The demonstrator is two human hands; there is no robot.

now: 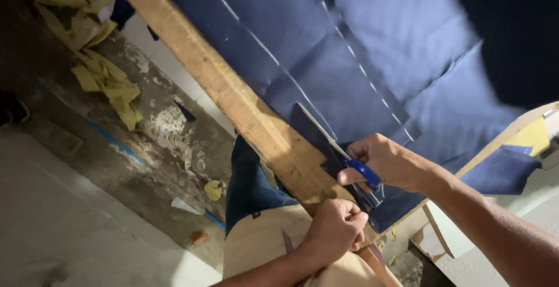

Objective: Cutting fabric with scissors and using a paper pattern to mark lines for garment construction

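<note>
Dark blue fabric [372,48] marked with white chalk lines lies spread over a table with a wooden edge [233,95]. My right hand [384,162] grips scissors with blue handles [364,173], and the blades sit in the fabric near the table's edge. My left hand [335,229] is closed just below, pinching the fabric's edge at the wooden rim. A cut flap of the blue fabric [308,127] stands up just left of the scissors.
Yellow fabric scraps [108,77] lie scattered on the rough concrete floor [75,165] at the left. A loose blue fabric piece [501,170] and a yellow piece [533,135] rest at the right. My legs in blue and beige clothing [256,223] show below the table.
</note>
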